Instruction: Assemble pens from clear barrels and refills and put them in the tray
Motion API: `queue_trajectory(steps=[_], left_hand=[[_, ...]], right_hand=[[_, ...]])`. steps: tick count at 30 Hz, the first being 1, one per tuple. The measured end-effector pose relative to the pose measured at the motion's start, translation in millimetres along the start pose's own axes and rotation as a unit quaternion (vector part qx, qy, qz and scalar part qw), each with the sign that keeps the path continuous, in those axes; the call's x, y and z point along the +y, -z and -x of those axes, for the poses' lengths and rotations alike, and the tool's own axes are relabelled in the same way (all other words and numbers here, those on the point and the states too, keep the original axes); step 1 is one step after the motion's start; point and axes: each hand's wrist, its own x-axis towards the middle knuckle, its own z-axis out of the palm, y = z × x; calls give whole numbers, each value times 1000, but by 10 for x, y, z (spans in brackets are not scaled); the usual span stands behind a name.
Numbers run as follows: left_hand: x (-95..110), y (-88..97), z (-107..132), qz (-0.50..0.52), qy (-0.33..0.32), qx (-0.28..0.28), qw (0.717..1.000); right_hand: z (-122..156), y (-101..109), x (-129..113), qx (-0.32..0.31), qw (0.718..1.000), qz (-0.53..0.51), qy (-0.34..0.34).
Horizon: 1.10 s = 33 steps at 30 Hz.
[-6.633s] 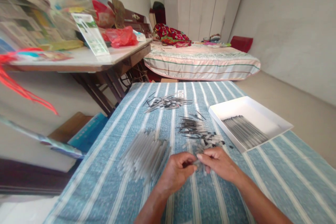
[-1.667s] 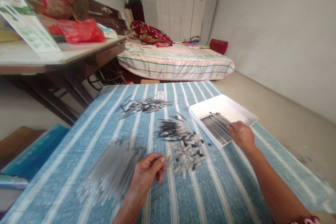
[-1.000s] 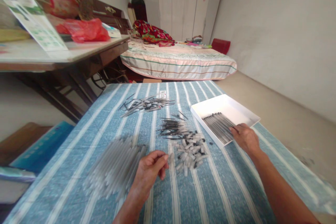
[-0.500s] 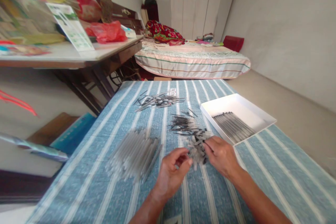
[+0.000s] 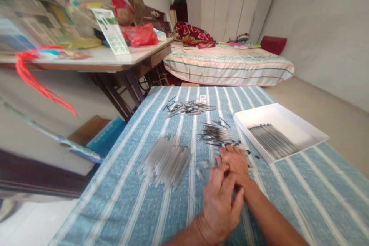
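Observation:
My right hand [image 5: 235, 163] lies palm down over a heap of small clear and black plastic pieces [image 5: 243, 147], its fingers stretched out; what is under the palm is hidden. Against its wrist and back rests my left hand [image 5: 220, 201], fingers bent and apart, with nothing visible in them. A few clear pieces [image 5: 203, 167] lie just left of the hands. Farther left is a stack of translucent, pen-like tubes [image 5: 165, 161]. Thin dark-tipped sticks [image 5: 215, 132] lie beyond my right hand, and a looser pile of sticks and bits [image 5: 190, 107] is farther back.
A shallow white box [image 5: 302, 130] at the right holds a row of grey pen-like sticks [image 5: 272, 140]. Everything stands on a blue striped cloth [image 5: 115, 184]. A cluttered side table [image 5: 138, 55] with a hanging red cord [image 5: 46, 88] is at the left, a bed [image 5: 227, 65] behind.
My hands were apart, fingering the small pieces; now the right is flattened over them and the left has come against it. The heap looks more spread. The view has swung left.

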Motion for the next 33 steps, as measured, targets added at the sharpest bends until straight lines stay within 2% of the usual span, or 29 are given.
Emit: queue_trajectory(steps=[6,13,19,24,30,33], left_hand=[[116,-41,60,47,-58,-44,996],[135,-75,-84,-43,32,-9,999],[289,-113,-60,-21,21,-24,999],[296,-160,-182,-46,78,-21,996],[450,-254,-108,-35,38,-53,997],[474,-265,-170,-31,66,-55,996]], right_hand=[[-16,-44,33,29,999,-6,-32],[-38,-17,97,6,999,-30,-23],[-19,-16,141,9,998,-36,-53],[35,7,233,-7,997,-57,-44],[101,-1,319,24,994,-60,-83],[146,27,368,7,995,-73,-73]])
